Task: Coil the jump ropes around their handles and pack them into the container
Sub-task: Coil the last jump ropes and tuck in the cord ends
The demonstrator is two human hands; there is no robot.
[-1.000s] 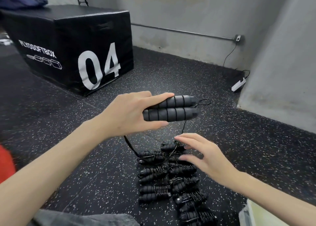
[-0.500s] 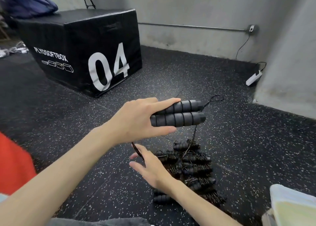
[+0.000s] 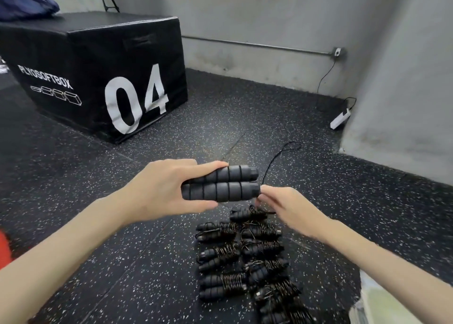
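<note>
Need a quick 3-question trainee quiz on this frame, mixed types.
1. True or false: the left hand holds two handles side by side.
2. Where is the right hand? A) at the handles' cap end B) flat on the floor C) on the black box
3. Fill in: the finished coiled ropes lie on the ____.

Key: 1 true; 2 A; 3 floor

two hands (image 3: pixel 157 191), two handles (image 3: pixel 220 187), one box (image 3: pixel 98 78).
</note>
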